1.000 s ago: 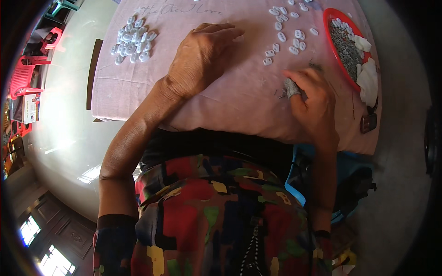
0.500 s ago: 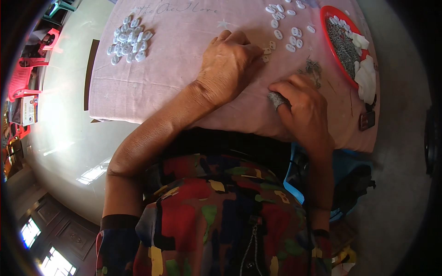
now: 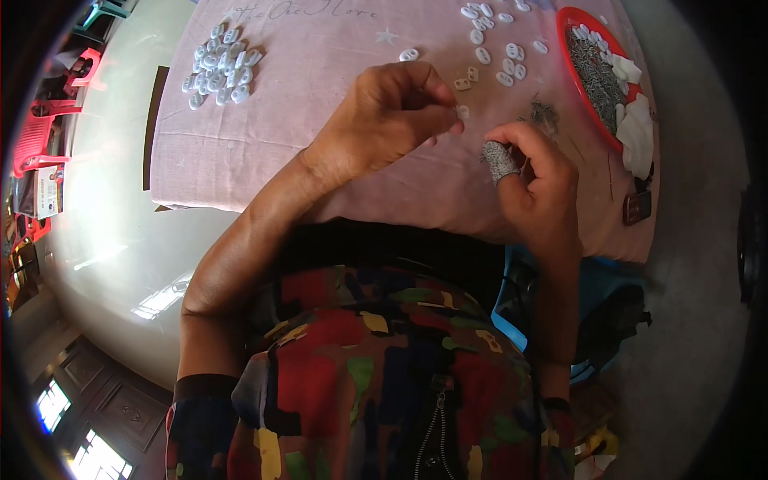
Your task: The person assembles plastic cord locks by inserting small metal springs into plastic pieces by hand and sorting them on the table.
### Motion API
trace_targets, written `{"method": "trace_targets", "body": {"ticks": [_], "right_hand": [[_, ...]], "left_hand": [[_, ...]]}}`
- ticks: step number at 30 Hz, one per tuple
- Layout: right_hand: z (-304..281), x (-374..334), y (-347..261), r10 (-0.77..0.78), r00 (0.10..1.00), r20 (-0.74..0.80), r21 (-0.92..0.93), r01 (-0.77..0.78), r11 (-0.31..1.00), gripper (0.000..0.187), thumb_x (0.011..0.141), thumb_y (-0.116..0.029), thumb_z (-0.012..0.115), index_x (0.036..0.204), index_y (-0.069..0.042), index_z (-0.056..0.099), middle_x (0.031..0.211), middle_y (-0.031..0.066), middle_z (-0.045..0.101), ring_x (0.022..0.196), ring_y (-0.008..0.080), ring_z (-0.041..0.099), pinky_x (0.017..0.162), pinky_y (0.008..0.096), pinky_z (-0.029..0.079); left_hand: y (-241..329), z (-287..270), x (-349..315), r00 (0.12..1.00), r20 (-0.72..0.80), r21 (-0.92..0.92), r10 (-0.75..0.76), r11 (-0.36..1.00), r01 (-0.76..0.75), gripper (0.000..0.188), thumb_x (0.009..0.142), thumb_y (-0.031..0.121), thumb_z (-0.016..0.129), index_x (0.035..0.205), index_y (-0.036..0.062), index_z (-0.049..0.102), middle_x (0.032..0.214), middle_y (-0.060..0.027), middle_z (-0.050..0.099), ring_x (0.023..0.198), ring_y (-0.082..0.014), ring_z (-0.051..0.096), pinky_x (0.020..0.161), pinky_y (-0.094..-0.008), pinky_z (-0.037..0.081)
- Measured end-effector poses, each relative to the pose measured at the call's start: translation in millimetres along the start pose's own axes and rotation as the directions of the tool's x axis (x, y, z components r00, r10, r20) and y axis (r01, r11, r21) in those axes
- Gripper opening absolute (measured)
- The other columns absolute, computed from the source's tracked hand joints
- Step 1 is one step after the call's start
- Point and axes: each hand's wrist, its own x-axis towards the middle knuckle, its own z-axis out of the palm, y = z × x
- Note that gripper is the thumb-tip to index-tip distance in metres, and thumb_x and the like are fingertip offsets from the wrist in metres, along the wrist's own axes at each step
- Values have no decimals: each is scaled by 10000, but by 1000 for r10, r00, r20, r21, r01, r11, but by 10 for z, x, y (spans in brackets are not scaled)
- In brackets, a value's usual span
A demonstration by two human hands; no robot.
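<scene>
My left hand [image 3: 392, 116] is raised over the pink cloth with thumb and index finger pinched together. At their tips is a small pale translucent piece [image 3: 463, 112]. Two cream-coloured pieces [image 3: 467, 79] lie just beyond. A white oval plastic piece [image 3: 409, 55] rests behind this hand. My right hand [image 3: 540, 164] is curled, index finger bent against the thumb. A rough grey covering [image 3: 501, 162] wraps the thumb, with thin grey bits sticking out near its tip. Whatever sits between those fingertips is too small to make out. A little heap of grey metal bits [image 3: 544, 114] lies beyond the right hand.
White oval pieces are piled [image 3: 220, 68] at the far left; several more [image 3: 506, 68] are scattered at the far right. A red basin [image 3: 563, 60] holds grey metal bits, white pieces and white cloth. A small dark object [image 3: 638, 208] lies near the right edge.
My left hand has drawn back and turned, bringing a small pale piece at its fingertips. A white oval piece shows where that hand was. My right hand has shifted slightly right, its thumb more upright.
</scene>
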Motion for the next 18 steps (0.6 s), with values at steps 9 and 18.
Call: {"method": "trace_targets", "body": {"ticks": [9, 18], "right_hand": [[131, -12, -200, 35, 997, -62, 262, -17, 965, 211, 809, 77, 624, 998, -17, 636, 848, 102, 655, 729, 192, 647, 630, 294, 502], [179, -94, -178, 121, 991, -49, 439, -87, 894, 244, 804, 104, 578, 1009, -15, 637, 838, 58, 629, 712, 116, 584, 633, 242, 464]], "left_hand": [[-33, 94, -236, 993, 113, -33, -21, 999, 25, 92, 930, 57, 674, 1011, 29, 642, 934, -22, 672, 862, -61, 628, 713, -194, 476], [78, 47, -411, 976, 103, -179, -191, 962, 207, 133, 962, 112, 637, 1076, 45, 634, 879, -31, 680, 711, -38, 556, 649, -182, 439]]}}
